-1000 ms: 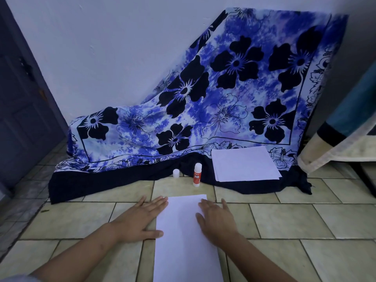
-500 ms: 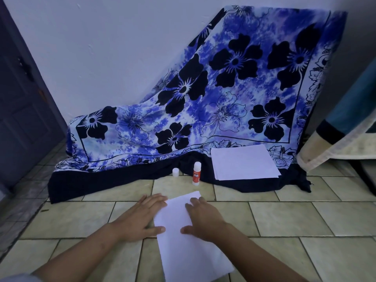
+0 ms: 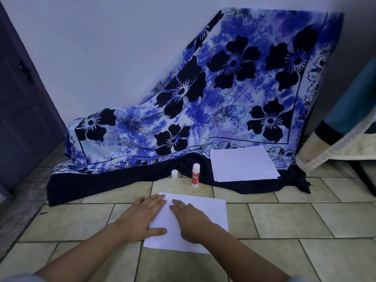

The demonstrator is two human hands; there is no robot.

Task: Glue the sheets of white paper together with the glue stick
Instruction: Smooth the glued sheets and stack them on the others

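A single sheet of white paper (image 3: 205, 216) lies flat on the tiled floor (image 3: 284, 220) in front of the person, its long side running roughly left to right and its edges slightly askew to the grout lines. Both hands rest on it palm down. The left hand (image 3: 140, 218) lies at the sheet's left edge with its fingers straight and together, the fingertips reaching onto the far left corner and the thumb stretched across the near left part of the paper; most of its palm sits on the tiles beside the sheet. The right hand (image 3: 191, 220) lies flat over the left middle of the sheet, fingers straight and pointing away and a little leftward, close to the left hand's fingers. Neither hand curls round anything; both only press on the paper. Beyond the sheet, the glue stick (image 3: 195, 175) stands upright on the floor at the dark hem of a blue floral cloth (image 3: 223, 98), well apart from the hands, its label red and white. A small white cap (image 3: 174, 174) stands just to its left, not touching it. To the right of the glue stick a stack of white paper (image 3: 243, 163) lies on the cloth's dark border. The cloth is draped up against a pale wall (image 3: 101, 47), with a dark door (image 3: 24, 119) at the left and a piece of pale-edged bedding (image 3: 345, 129) at the right.
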